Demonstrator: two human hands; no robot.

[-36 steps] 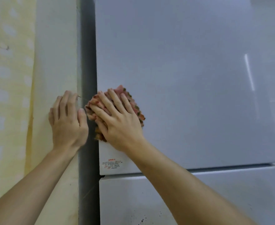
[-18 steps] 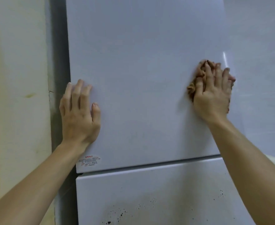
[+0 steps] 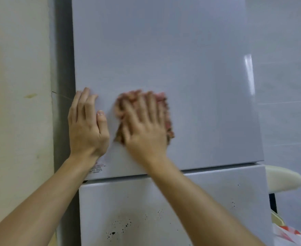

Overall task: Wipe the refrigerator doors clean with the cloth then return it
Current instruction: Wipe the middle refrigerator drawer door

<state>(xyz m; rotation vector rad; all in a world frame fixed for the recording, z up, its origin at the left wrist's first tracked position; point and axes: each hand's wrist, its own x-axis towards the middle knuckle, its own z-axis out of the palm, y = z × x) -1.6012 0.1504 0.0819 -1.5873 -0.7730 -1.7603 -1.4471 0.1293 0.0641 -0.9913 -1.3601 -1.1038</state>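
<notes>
right hand (image 3: 146,134) presses the cloth (image 3: 168,121) — blurred, perhaps bunched — on upper door (image 3: 163,50)

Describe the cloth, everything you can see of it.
The cloth is a bunched rag, pinkish-red with brownish ragged edges; it looks soft, but blur hides weave and pattern. It is pressed against the lower left part of the upper refrigerator door, above the seam to the lower door. The right hand covers most of it with spread fingers; only its top, right edge and lower left corner show. The left hand rests on the door beside it, apart.
</notes>
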